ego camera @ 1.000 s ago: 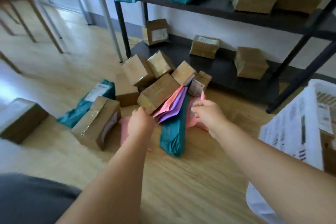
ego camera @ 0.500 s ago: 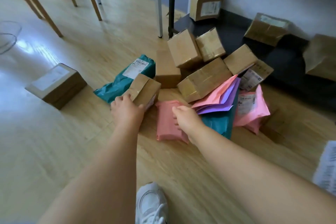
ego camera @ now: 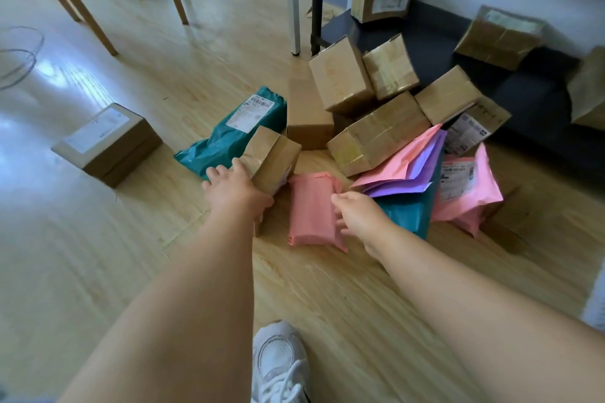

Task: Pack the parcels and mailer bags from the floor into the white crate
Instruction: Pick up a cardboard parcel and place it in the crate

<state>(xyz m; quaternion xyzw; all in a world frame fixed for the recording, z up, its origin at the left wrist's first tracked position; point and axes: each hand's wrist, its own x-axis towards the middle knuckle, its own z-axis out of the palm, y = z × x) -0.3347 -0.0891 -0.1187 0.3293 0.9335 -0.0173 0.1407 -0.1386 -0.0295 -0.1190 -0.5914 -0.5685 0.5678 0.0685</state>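
A pile of brown cardboard parcels and coloured mailer bags lies on the wooden floor. My left hand [ego camera: 234,190] grips the near end of a taped brown parcel [ego camera: 273,157] that leans on a teal mailer bag [ego camera: 234,134]. My right hand [ego camera: 357,216] holds the right edge of a pink mailer bag [ego camera: 312,209] lying flat on the floor. Right of it sit flat pink and purple mailers [ego camera: 406,163], another teal bag [ego camera: 409,214] and a labelled pink bag [ego camera: 465,190]. Only a white sliver of the crate [ego camera: 595,307] shows at the right edge.
A lone labelled box [ego camera: 108,142] sits on the floor to the left. Wooden chair legs [ego camera: 95,13] and a white table leg [ego camera: 293,0] stand behind. More boxes rest on the dark low shelf [ego camera: 523,95]. My white shoe [ego camera: 280,366] is at the bottom.
The view swung down and left, away from the crate. My left hand moved onto the taped parcel and my right hand moved from the stacked mailers to the pink bag.
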